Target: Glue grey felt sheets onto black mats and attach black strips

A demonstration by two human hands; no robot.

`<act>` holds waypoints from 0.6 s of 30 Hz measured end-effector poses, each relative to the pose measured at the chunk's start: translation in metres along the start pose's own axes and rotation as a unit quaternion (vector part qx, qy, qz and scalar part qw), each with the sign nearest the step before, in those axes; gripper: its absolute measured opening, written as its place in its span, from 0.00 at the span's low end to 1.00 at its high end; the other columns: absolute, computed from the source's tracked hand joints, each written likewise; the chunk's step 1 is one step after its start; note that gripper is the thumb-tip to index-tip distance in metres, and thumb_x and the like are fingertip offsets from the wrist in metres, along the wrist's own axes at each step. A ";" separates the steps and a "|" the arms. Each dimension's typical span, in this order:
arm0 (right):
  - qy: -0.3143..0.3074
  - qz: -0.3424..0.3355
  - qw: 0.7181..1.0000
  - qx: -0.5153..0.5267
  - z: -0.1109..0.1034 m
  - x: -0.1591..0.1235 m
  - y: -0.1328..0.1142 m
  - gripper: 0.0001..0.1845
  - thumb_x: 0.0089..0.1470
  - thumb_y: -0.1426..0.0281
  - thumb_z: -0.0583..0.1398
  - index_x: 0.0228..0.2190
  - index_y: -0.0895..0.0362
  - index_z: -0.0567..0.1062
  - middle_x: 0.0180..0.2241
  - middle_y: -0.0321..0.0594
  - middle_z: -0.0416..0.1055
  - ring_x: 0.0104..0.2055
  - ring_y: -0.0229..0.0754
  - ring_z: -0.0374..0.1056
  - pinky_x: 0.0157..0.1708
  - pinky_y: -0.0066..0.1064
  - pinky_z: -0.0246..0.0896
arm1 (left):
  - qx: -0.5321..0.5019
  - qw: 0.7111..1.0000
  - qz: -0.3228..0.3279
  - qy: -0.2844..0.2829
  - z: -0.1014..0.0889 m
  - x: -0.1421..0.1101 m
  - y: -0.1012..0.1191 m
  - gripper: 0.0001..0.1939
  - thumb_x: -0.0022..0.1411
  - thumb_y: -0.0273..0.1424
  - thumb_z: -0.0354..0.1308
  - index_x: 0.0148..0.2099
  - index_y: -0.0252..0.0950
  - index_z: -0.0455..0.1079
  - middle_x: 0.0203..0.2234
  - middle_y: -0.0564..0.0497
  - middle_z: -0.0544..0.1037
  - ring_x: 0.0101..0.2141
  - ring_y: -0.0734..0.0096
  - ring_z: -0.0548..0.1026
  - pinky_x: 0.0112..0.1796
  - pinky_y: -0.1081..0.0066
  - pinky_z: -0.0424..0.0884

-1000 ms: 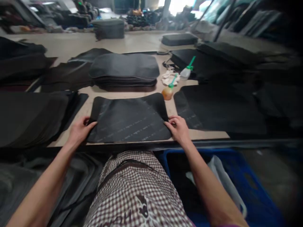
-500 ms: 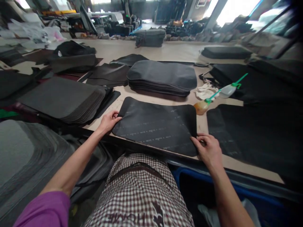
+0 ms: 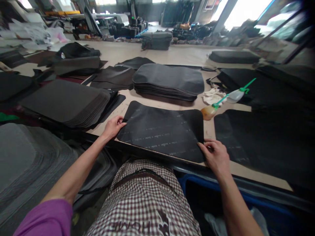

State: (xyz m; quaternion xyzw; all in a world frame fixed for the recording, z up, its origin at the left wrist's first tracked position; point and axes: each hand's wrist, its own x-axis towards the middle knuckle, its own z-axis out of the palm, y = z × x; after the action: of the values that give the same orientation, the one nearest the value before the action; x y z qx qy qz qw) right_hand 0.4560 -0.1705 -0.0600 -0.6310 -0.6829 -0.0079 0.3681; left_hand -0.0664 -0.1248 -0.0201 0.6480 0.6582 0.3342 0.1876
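A black cut sheet (image 3: 162, 134) with faint printed lines lies flat on the table (image 3: 216, 132) near its front edge. My left hand (image 3: 112, 127) pinches the sheet's left edge with curled fingers. My right hand (image 3: 216, 156) grips its near right corner, fingers bent over the edge. Behind the sheet rests a stack of similar black pieces (image 3: 169, 80).
Two squeeze bottles with green nozzles, an amber bottle (image 3: 210, 110) and a clear bottle (image 3: 237, 93), lie beside a crumpled rag (image 3: 212, 95). A fanned grey stack (image 3: 66, 101) sits to the left, another black sheet (image 3: 258, 141) to the right. A blue crate (image 3: 233, 203) stands below the table edge.
The view swung left and rose a second ago, then steadied. Both hands stay on the sheet's edges, my left hand closing a little tighter on the left edge.
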 end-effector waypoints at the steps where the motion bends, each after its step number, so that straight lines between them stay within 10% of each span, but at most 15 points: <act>1: -0.002 -0.001 1.000 0.000 0.000 0.000 0.000 0.24 0.62 0.46 0.58 0.26 0.51 0.73 0.42 0.47 0.78 0.46 0.54 0.73 0.50 0.47 0.65 | 0.002 1.000 0.001 -0.001 0.000 0.000 0.000 0.16 0.59 0.40 0.65 0.47 0.38 0.75 0.30 0.55 0.74 0.31 0.70 0.71 0.36 0.69 0.65; 11: -0.006 0.000 1.000 0.006 0.002 -0.001 0.005 0.21 0.62 0.48 0.60 0.28 0.52 0.73 0.44 0.47 0.78 0.47 0.54 0.72 0.52 0.50 0.66 | 0.019 1.000 0.007 -0.006 0.001 0.003 -0.005 0.20 0.60 0.40 0.65 0.53 0.39 0.73 0.33 0.54 0.75 0.31 0.70 0.72 0.37 0.69 0.68; 18: -0.058 -0.074 0.994 -0.057 -0.005 0.003 -0.014 0.26 0.68 0.66 0.54 0.65 0.58 0.65 0.68 0.54 0.61 0.71 0.55 0.56 0.65 0.51 0.57 | 0.118 0.982 0.144 0.030 0.008 -0.001 -0.018 0.27 0.70 0.44 0.55 0.67 0.39 0.64 0.64 0.38 0.68 0.61 0.53 0.69 0.61 0.54 0.67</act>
State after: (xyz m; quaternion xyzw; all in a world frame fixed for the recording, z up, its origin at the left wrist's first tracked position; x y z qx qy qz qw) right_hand 0.4467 -0.1737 -0.0486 -0.5980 -0.7462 -0.0375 0.2901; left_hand -0.0743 -0.1235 -0.0384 0.7431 0.5984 0.2968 0.0403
